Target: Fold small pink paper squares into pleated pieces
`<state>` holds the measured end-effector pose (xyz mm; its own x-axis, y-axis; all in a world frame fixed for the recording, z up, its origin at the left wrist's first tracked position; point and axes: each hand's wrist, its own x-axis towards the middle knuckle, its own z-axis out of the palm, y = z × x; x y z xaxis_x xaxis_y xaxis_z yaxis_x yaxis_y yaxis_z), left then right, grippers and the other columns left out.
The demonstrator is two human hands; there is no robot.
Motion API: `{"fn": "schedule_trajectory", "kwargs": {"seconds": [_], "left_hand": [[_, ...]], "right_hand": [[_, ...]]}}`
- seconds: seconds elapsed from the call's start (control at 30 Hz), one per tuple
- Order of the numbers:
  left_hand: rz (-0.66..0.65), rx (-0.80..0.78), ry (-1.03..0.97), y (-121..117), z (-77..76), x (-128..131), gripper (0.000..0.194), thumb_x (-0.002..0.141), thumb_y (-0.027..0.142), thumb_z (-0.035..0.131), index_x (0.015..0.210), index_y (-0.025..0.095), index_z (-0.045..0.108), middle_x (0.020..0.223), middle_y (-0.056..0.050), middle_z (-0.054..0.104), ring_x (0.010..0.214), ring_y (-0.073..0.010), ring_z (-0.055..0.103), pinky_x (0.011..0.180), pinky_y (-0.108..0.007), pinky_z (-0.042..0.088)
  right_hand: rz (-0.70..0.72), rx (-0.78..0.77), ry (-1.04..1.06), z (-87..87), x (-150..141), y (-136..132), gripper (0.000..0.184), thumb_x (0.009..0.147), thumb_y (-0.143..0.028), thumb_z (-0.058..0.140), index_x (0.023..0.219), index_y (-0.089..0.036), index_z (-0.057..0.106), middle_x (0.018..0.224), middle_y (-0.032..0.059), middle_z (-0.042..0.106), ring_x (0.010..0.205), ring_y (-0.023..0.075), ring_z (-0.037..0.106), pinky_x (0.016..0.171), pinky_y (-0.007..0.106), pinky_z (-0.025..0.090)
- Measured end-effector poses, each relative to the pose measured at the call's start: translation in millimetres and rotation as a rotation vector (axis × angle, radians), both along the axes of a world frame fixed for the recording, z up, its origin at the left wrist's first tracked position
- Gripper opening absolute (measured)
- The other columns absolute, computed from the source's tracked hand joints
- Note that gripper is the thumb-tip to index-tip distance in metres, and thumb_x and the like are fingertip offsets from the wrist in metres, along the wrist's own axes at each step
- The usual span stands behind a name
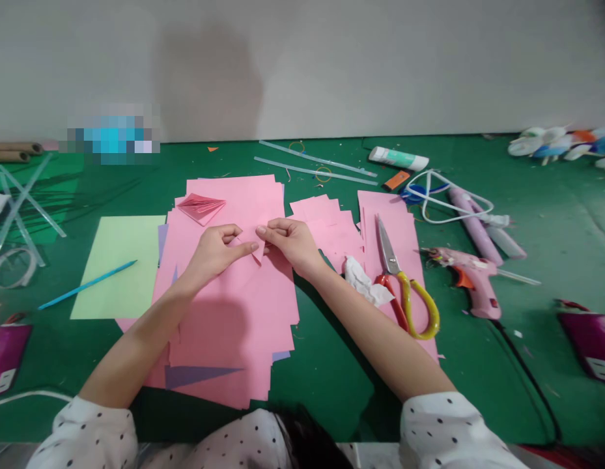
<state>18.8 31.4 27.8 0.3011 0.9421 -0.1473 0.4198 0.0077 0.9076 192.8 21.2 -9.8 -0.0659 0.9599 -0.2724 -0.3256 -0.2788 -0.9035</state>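
Between my two hands is a small folded piece of pink paper (256, 249), partly hidden by the fingers. My left hand (223, 249) pinches it from the left, thumb pointing inward. From the other side my right hand (290, 243) grips it between thumb and fingers. Both hands are above a messy stack of pink paper sheets (224, 339). Near the stack's top left lies a pleated pink paper piece (202, 207). Smaller pink paper squares (326, 225) lie just right of my right hand.
Scissors (404, 286) with red and yellow handles rest on pink strips, beside a crumpled tissue (365, 281). A pink glue gun (465, 277) with a black cord lies farther right. A blue pencil (87, 284) crosses a pale green sheet (121, 254). Clear glue sticks (316, 170) lie behind.
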Motion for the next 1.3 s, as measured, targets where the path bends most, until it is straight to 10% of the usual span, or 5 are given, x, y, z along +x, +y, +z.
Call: {"fn": "schedule_trajectory", "kwargs": {"seconds": [1.03,1.3], "left_hand": [[-0.156,-0.098,-0.033,3,-3.0,-7,0.046,0.086,0.049,0.064,0.060,0.018,0.042,0.060,0.005,0.031,0.056,-0.0086,0.029,0.053,-0.025,0.022],[0.002,-0.064,-0.093,3,-7.9,-7,0.044,0.084,0.048,0.067,0.062,0.017,0.046,0.060,0.005,0.036,0.056,-0.0083,0.029,0.053,-0.025,0.022]], "right_hand": [[0.102,-0.036,-0.135,5.9,3,1,0.045,0.054,-0.052,0.090,0.064,-0.018,0.061,0.051,-0.0044,0.059,0.046,0.0092,0.052,0.046,0.023,0.044],[0.112,0.021,-0.112,5.2,4,0,0.041,0.060,-0.053,0.086,0.072,-0.018,0.069,0.059,-0.0018,0.065,0.053,0.0109,0.057,0.055,0.026,0.049]]}}
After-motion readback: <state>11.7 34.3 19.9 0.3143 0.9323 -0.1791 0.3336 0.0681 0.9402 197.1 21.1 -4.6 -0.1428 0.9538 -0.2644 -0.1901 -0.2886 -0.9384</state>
